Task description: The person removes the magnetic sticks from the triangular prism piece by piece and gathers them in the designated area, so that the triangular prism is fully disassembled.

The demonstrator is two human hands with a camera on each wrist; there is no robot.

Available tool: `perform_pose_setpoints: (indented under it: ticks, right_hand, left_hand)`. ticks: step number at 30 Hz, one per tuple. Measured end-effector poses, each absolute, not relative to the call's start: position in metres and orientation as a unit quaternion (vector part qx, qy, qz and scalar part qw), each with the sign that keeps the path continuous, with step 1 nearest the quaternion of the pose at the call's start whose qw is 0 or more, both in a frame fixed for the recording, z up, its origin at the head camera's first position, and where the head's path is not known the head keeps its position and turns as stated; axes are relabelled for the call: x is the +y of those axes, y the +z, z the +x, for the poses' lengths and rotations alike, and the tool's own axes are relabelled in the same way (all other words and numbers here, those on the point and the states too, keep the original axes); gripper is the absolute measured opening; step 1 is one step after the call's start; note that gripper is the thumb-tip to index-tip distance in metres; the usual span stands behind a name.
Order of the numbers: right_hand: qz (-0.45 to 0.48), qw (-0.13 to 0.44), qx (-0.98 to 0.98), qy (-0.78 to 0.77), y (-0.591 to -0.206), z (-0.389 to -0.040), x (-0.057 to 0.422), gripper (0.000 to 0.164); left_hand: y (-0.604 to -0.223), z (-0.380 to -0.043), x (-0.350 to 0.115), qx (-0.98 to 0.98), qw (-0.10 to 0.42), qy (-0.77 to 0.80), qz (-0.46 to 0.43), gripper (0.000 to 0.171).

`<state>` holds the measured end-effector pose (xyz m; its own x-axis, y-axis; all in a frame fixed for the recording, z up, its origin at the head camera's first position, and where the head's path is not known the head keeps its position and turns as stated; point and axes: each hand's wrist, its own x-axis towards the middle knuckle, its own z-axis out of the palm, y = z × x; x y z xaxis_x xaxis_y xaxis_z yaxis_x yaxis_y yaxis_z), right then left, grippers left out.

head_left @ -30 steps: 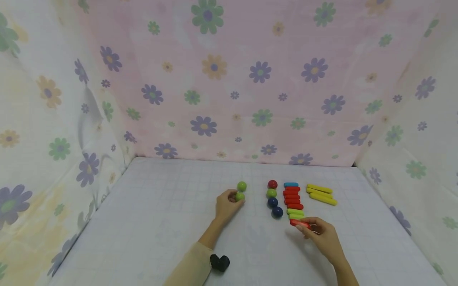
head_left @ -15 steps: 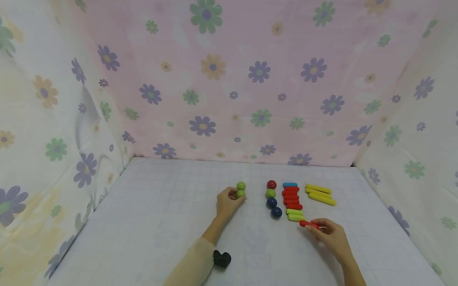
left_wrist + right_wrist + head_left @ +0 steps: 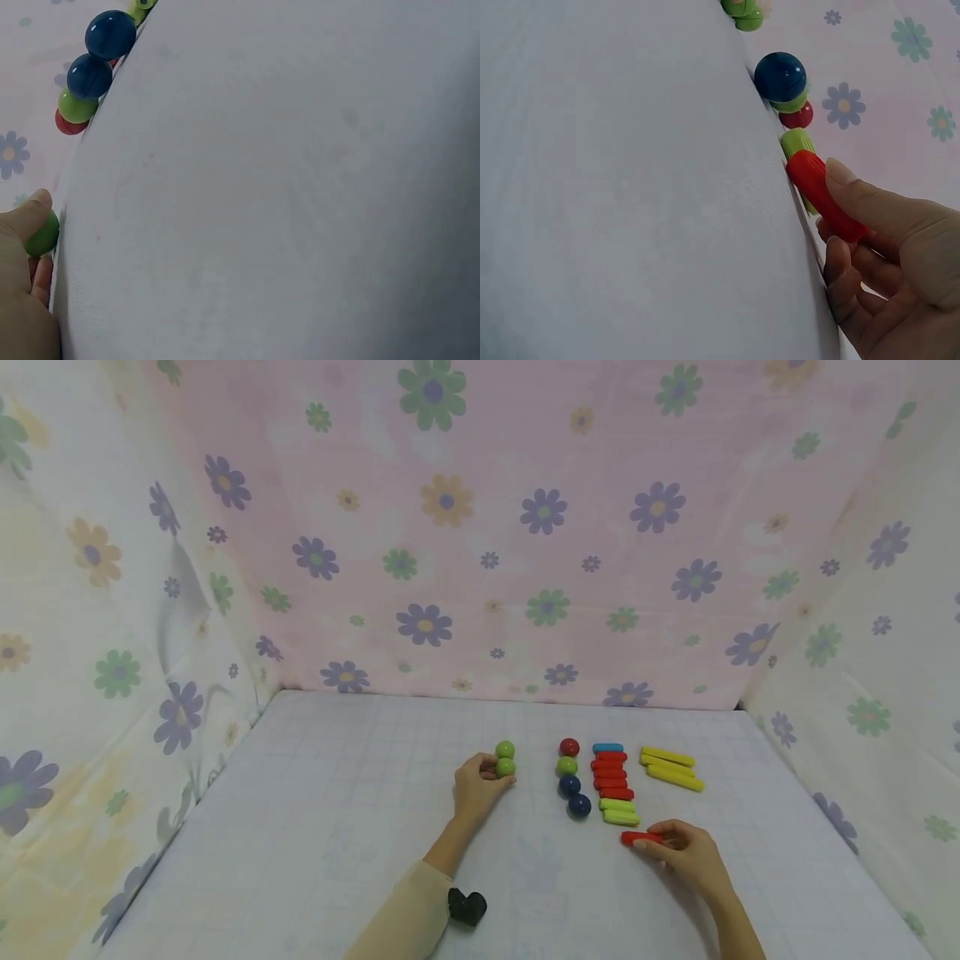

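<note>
My left hand (image 3: 477, 789) pinches a small light-green ball (image 3: 506, 767) between thumb and fingers. A second green ball (image 3: 505, 749) sits right behind it, the two lined up front to back. My right hand (image 3: 690, 857) holds a short red stick (image 3: 821, 187) by one end, thumb on top and fingers beneath. That stick is just in front of a column of short sticks: two lime-green sticks (image 3: 619, 812) nearest, several red sticks (image 3: 611, 774) behind them and a blue stick (image 3: 608, 747) at the far end.
Between the hands runs a row of balls: two dark-blue balls (image 3: 579, 806), a green ball (image 3: 567, 766) and a red ball (image 3: 569, 747). Several longer yellow sticks (image 3: 675, 777) lie at the right. A black heart-shaped object (image 3: 467, 907) is by the left sleeve (image 3: 408, 910). Flowered cloth (image 3: 480, 527) encloses the white table.
My right hand has drawn the red stick away from the lime-green sticks, rightward and then a little nearer. My left hand has brought its green ball up closer to the one behind.
</note>
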<state>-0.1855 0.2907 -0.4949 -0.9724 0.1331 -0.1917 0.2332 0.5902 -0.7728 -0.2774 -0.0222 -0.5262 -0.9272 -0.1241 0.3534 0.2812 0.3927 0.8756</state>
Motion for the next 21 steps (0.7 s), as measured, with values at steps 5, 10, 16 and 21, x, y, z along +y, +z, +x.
perform_pose_setpoints:
  ticks: [5, 10, 16, 21]
  right_hand:
    - [0.099, 0.053, 0.896, -0.429, -0.498, -0.1888, 0.2881, 0.054]
    - [0.091, 0.048, 0.897, -0.429, -0.4983, -0.1881, 0.286, 0.048]
    - [0.078, 0.039, 0.896, -0.435, -0.4979, -0.1875, 0.2843, 0.046]
    - [0.083, 0.03, 0.894, -0.439, -0.4976, -0.1887, 0.2807, 0.044]
  left_hand:
    - [-0.5254, -0.2742, -0.0219, -0.827, 0.191, -0.527, -0.043, 0.036]
    - [-0.5267, -0.2724, -0.0214, -0.832, 0.188, -0.52, -0.042, 0.036]
    - [-0.5261, -0.2705, -0.0226, -0.826, 0.2, -0.523, -0.061, 0.035]
    - [-0.5266, -0.2712, -0.0228, -0.826, 0.203, -0.521, -0.065, 0.035]
